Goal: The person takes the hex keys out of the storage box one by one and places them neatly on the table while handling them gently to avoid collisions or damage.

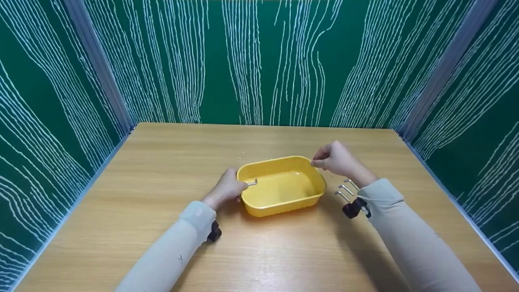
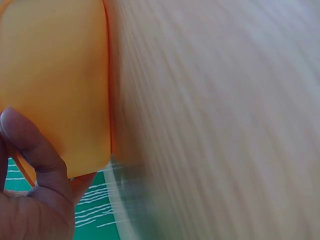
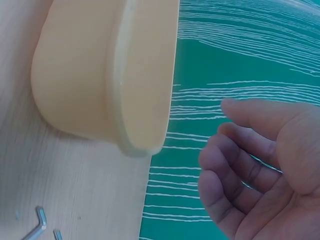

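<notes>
A yellow plastic tub [image 1: 284, 206] sits in the middle of the table. My left hand [image 1: 228, 186] grips its left end, thumb at the rim; in the left wrist view the thumb [image 2: 37, 150] lies against the tub's wall. Beside that thumb, a small L-shaped metal hook [image 1: 253, 183] juts over the inside of the tub. My right hand [image 1: 338, 159] hovers by the tub's far right corner. The right wrist view shows its fingers [image 3: 212, 155] loosely bent, apart from the thumb, with nothing between them.
Several L-shaped metal hooks [image 1: 346, 190] lie on the wooden table [image 1: 182, 162], right of the tub and under my right wrist. Tiny pale specks [image 1: 241, 155] dot the table behind the tub. Green walls [image 1: 215, 81] with white wavy lines enclose the back and sides.
</notes>
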Motion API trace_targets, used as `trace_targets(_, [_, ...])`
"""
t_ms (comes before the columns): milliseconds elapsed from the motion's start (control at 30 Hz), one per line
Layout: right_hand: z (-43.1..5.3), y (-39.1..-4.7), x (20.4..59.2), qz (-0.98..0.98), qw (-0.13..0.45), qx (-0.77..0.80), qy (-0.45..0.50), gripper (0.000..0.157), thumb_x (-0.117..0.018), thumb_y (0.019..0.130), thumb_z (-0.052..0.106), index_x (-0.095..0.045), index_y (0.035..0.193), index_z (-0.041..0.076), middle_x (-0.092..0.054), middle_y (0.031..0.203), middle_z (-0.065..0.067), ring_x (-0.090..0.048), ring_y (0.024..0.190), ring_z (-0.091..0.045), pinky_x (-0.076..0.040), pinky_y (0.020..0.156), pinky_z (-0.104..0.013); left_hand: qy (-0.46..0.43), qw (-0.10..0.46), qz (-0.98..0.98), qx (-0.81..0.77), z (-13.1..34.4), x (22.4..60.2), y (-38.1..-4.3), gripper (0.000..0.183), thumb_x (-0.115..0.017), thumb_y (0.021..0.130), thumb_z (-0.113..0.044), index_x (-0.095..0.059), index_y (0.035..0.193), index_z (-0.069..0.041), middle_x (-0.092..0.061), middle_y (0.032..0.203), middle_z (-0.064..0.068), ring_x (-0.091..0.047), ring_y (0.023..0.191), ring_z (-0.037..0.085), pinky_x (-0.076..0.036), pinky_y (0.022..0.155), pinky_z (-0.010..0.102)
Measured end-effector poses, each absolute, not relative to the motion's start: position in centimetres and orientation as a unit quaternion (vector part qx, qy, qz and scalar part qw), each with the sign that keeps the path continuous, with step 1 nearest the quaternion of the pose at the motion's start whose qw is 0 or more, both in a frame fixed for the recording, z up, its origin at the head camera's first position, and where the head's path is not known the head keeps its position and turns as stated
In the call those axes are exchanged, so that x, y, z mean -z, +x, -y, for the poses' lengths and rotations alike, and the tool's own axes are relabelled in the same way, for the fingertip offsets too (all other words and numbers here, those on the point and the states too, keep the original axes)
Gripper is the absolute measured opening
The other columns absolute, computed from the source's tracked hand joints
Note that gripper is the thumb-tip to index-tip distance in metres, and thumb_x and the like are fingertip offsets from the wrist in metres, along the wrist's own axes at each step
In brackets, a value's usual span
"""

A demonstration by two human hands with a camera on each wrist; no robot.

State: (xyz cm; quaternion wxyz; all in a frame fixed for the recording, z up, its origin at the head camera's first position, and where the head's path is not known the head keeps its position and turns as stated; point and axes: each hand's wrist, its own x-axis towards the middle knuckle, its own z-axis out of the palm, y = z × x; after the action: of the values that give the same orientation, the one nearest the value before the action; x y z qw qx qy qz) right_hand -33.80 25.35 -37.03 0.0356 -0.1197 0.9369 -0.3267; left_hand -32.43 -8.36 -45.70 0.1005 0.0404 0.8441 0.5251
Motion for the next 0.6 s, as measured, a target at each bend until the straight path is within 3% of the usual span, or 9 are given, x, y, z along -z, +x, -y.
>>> trace_targets(200, [-24.4,-34.0,37.4,-0.935,0.042,0.332,-0.120,0.015,-0.078,0.099,0.012,-0.081,0.107,0.000,-0.081,0.105,-0.018,-0.072,0.085,-0.023,-0.065,0.079,-0.026,0.040,0.104,-0.844,-0.525,8.3,45.7,-32.5,0.053,-0.061,0.093,0.004,-0.052,0.145,0.008,-0.067,0.097,0.017,-0.055,0.048,0.012,-0.051,0.041,0.020])
trace_targets(400, [-23.3,-34.1,37.8,-0.931,0.039,0.338,-0.130,0.014,-0.078,0.099,0.010,-0.081,0.106,-0.002,-0.081,0.103,-0.019,-0.071,0.082,-0.021,-0.064,0.074,-0.023,0.047,0.101,-0.843,-0.526,8.5,45.7,-32.3,0.053,-0.062,0.093,0.001,-0.053,0.145,0.006,-0.068,0.101,0.017,-0.055,0.049,0.012,-0.051,0.042,0.020])
trace_targets(600, [-22.2,-34.2,38.1,-0.931,0.035,0.337,-0.134,0.013,-0.079,0.098,0.010,-0.082,0.104,-0.002,-0.081,0.100,-0.018,-0.070,0.078,-0.018,-0.062,0.070,-0.021,0.055,0.098,-0.841,-0.529,8.5,46.0,-32.5,0.050,-0.060,0.092,0.003,-0.054,0.141,0.007,-0.067,0.092,0.014,-0.055,0.048,0.012,-0.051,0.041,0.020])
